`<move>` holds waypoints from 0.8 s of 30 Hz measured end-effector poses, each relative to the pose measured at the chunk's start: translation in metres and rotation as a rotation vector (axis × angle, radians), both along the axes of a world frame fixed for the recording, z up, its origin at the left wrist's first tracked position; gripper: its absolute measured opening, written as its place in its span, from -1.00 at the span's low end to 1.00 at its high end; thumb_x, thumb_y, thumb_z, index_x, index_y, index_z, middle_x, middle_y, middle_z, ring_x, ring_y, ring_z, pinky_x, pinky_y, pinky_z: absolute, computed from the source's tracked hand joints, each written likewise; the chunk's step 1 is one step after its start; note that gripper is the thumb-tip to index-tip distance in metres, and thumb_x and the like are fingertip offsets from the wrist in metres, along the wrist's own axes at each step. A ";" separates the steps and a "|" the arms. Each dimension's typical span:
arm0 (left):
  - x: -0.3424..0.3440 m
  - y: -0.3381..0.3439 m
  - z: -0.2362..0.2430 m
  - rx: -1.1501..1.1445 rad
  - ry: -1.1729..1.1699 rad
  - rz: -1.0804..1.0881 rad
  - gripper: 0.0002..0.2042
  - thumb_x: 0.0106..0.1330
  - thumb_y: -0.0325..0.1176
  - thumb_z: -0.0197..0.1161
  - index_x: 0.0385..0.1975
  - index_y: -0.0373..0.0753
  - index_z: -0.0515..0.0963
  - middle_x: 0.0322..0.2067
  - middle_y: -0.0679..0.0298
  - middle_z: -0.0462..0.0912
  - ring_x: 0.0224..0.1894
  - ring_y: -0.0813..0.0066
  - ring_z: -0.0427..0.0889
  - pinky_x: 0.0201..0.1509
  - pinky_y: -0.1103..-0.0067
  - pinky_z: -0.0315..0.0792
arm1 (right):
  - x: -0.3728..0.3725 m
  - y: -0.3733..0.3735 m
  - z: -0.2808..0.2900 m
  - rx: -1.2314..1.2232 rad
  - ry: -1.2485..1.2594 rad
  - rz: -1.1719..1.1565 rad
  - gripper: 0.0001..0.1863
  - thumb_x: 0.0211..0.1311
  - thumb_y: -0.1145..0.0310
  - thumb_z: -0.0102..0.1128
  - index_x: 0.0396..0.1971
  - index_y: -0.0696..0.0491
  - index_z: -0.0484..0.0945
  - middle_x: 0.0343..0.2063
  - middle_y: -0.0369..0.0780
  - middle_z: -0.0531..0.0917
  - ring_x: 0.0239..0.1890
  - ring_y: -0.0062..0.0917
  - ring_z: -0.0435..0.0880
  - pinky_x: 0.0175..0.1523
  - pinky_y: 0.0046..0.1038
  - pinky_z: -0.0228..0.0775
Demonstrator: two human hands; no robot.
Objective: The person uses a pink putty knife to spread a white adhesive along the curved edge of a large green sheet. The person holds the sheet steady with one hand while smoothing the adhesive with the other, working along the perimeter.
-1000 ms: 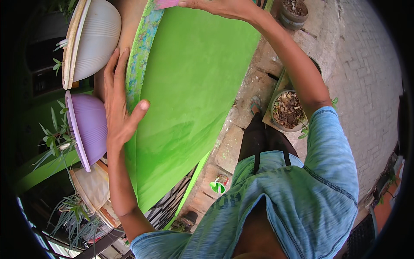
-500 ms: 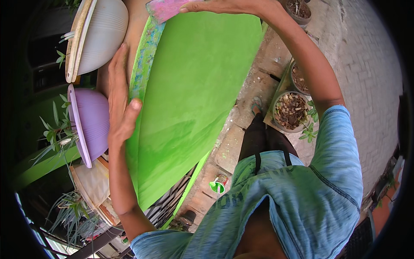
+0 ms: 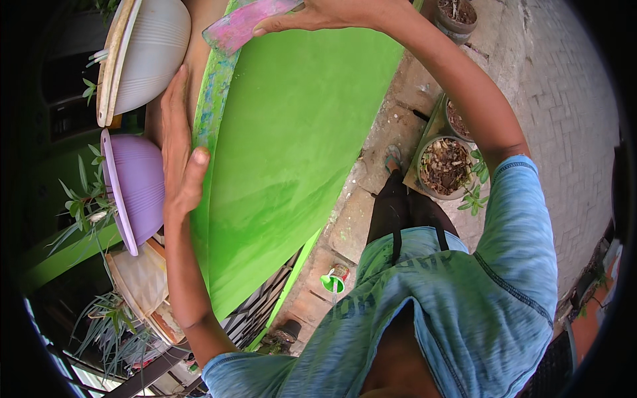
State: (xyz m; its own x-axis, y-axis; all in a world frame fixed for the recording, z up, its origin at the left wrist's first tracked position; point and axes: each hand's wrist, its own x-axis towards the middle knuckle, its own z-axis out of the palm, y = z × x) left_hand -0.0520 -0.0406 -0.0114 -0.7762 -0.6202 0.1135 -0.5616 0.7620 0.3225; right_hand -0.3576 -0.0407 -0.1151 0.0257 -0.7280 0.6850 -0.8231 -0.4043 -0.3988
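Observation:
My right hand [image 3: 332,14] grips a flat, pink, paint-smeared tool [image 3: 244,25] at the far end of the green wall [image 3: 285,126]. The tool's wide edge lies over the wall's edge strip [image 3: 212,99], which is mottled green and blue; its exact kind is unclear. Nearer to me, my left hand [image 3: 180,156] rests on the wall's top with fingers stretched out and thumb beside the strip. It holds nothing. Smooth green covers the wall face, with darker, wet-looking patches low down.
Left of the wall hang a white plant bowl [image 3: 156,56] and a purple one [image 3: 141,182]. An open can of green paint [image 3: 334,281] stands on the paving below. Potted soil [image 3: 443,167] sits right of my legs. A dark metal grille [image 3: 259,302] shows under the wall.
My right hand has moved left and toward me, bringing the pink tool further along the strip. The left hand stays at the same part of the wall; the whole view has shifted slightly.

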 end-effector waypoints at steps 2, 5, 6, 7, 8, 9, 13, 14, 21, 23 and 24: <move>-0.001 0.000 0.004 -0.001 -0.012 -0.011 0.22 0.16 0.69 -0.26 0.54 -0.38 0.05 0.50 -0.14 0.09 0.56 -0.07 0.04 0.60 0.13 -0.13 | -0.023 0.006 0.006 0.084 0.037 -0.066 -0.34 0.10 -0.30 0.37 -0.64 0.12 0.67 -0.71 0.02 0.58 -0.60 -0.05 0.63 -0.44 -0.13 0.41; -0.006 -0.001 0.005 -0.004 -0.009 -0.029 0.21 0.17 0.67 -0.24 0.54 -0.37 0.06 0.50 -0.13 0.09 0.56 -0.07 0.04 0.60 0.12 -0.13 | -0.036 0.010 0.005 0.046 0.045 -0.100 -0.35 0.10 -0.30 0.37 -0.61 0.11 0.69 -0.70 0.01 0.59 -0.59 -0.06 0.64 -0.43 -0.13 0.43; -0.007 -0.001 0.006 -0.008 -0.007 -0.032 0.20 0.18 0.67 -0.23 0.54 -0.36 0.06 0.51 -0.12 0.09 0.56 -0.07 0.04 0.60 0.12 -0.13 | -0.036 0.009 0.004 0.004 0.036 -0.098 -0.35 0.10 -0.30 0.37 -0.60 0.11 0.69 -0.70 0.01 0.59 -0.59 -0.07 0.64 -0.42 -0.13 0.43; -0.007 -0.001 0.004 -0.002 -0.006 -0.028 0.19 0.18 0.67 -0.22 0.54 -0.36 0.06 0.51 -0.12 0.09 0.56 -0.07 0.04 0.60 0.13 -0.13 | -0.036 0.006 0.003 -0.037 0.068 -0.098 -0.35 0.11 -0.31 0.36 -0.58 0.10 0.70 -0.69 0.01 0.60 -0.59 -0.07 0.64 -0.42 -0.13 0.44; -0.006 -0.001 0.002 0.004 -0.004 -0.026 0.19 0.18 0.66 -0.22 0.54 -0.35 0.06 0.51 -0.12 0.09 0.56 -0.07 0.04 0.60 0.13 -0.13 | -0.037 0.007 0.002 -0.030 0.083 -0.109 -0.35 0.11 -0.31 0.36 -0.58 0.10 0.70 -0.69 0.01 0.60 -0.59 -0.07 0.64 -0.42 -0.13 0.44; -0.006 0.000 0.000 0.010 -0.001 -0.025 0.18 0.18 0.66 -0.21 0.54 -0.34 0.06 0.51 -0.11 0.09 0.56 -0.07 0.04 0.60 0.13 -0.14 | -0.037 0.008 0.001 -0.023 0.099 -0.121 -0.35 0.11 -0.31 0.35 -0.58 0.11 0.70 -0.69 0.01 0.60 -0.59 -0.07 0.64 -0.42 -0.13 0.44; -0.006 0.001 0.006 0.001 -0.022 -0.014 0.19 0.17 0.67 -0.20 0.54 -0.33 0.06 0.51 -0.10 0.09 0.57 -0.07 0.04 0.60 0.13 -0.13 | -0.053 0.007 0.017 0.069 0.131 -0.201 -0.33 0.11 -0.32 0.34 -0.58 0.11 0.69 -0.68 0.01 0.61 -0.58 -0.07 0.64 -0.42 -0.12 0.45; -0.010 0.000 0.006 0.001 -0.020 -0.018 0.19 0.17 0.67 -0.20 0.54 -0.33 0.06 0.51 -0.09 0.09 0.57 -0.07 0.04 0.60 0.13 -0.13 | -0.048 0.006 0.018 0.023 0.153 -0.172 -0.32 0.11 -0.34 0.33 -0.59 0.11 0.68 -0.70 0.00 0.60 -0.60 -0.08 0.63 -0.43 -0.13 0.45; -0.010 -0.001 0.003 0.030 0.002 -0.016 0.21 0.14 0.68 -0.18 0.54 -0.32 0.07 0.51 -0.09 0.09 0.56 -0.08 0.04 0.60 0.12 -0.11 | -0.046 0.004 0.023 0.046 0.218 -0.125 -0.27 0.13 -0.40 0.27 -0.67 0.08 0.63 -0.75 -0.02 0.54 -0.65 -0.14 0.59 -0.48 -0.18 0.40; -0.008 -0.001 0.004 0.005 -0.028 -0.020 0.20 0.14 0.68 -0.17 0.54 -0.31 0.07 0.51 -0.09 0.09 0.56 -0.08 0.05 0.59 0.11 -0.10 | -0.046 0.007 0.023 0.038 0.210 -0.145 -0.29 0.14 -0.38 0.27 -0.67 0.07 0.63 -0.75 -0.04 0.54 -0.65 -0.18 0.58 -0.50 -0.18 0.36; -0.007 -0.001 0.005 -0.007 -0.043 -0.023 0.20 0.15 0.67 -0.17 0.54 -0.31 0.07 0.51 -0.08 0.08 0.56 -0.08 0.05 0.59 0.11 -0.09 | -0.037 0.005 0.020 0.010 0.218 -0.134 -0.30 0.13 -0.37 0.29 -0.68 0.07 0.62 -0.75 -0.04 0.53 -0.66 -0.17 0.58 -0.50 -0.17 0.36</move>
State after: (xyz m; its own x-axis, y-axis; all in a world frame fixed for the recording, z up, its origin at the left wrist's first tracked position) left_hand -0.0588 -0.0414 -0.0068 -0.7944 -0.6016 0.0841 -0.5574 0.7770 0.2926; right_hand -0.3942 -0.0359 -0.0956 0.0752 -0.7419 0.6663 -0.9361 -0.2827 -0.2092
